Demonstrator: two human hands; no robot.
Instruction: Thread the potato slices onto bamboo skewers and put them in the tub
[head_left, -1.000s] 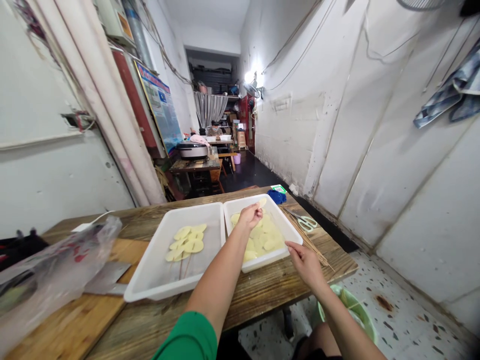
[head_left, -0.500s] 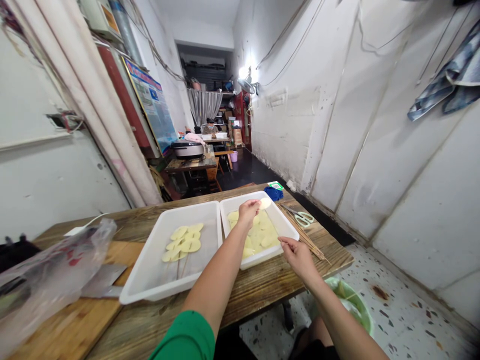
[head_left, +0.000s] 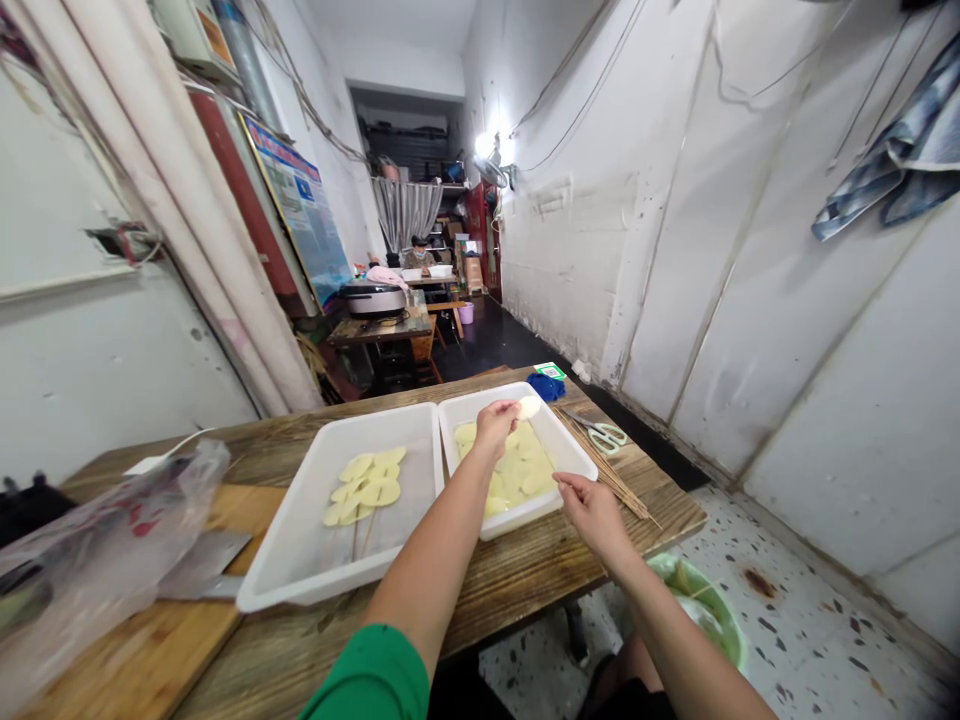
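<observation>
White plastic first: two trays side by side on one wooden table (head_left: 544, 560), the left tray (head_left: 420, 480) and the right tray (head_left: 521, 522). Two sticks (head_left: 365, 540) poke out toward the near side from a cluster of skewered slices (head_left: 369, 487) in the left one; the slices overlap too much for me to get a solid count. Loose slices (head_left: 536, 470) fill the right one, pale yellow, again too piled up to number. Two bare hands on the job: the left hand (head_left: 498, 428) has its thumb and fingers pinched on one slice (head_left: 529, 407), held over the far part of the right tray, that arm stretched forward with a green sleeve (head_left: 375, 680) up by the elbow. Right hand (head_left: 591, 508) sits at the same tray's near right corner, forearm angling in from the lower right, fingers curled and tips drawn close; can't tell what, if anything, is between them. Just right of that tray: one bunch of thin skewers (head_left: 619, 485) (too tight to count), one pair of scissors (head_left: 607, 437), and one blue cloth (head_left: 547, 387) next to the tray's far corner. One green bucket (head_left: 735, 640) below.
</observation>
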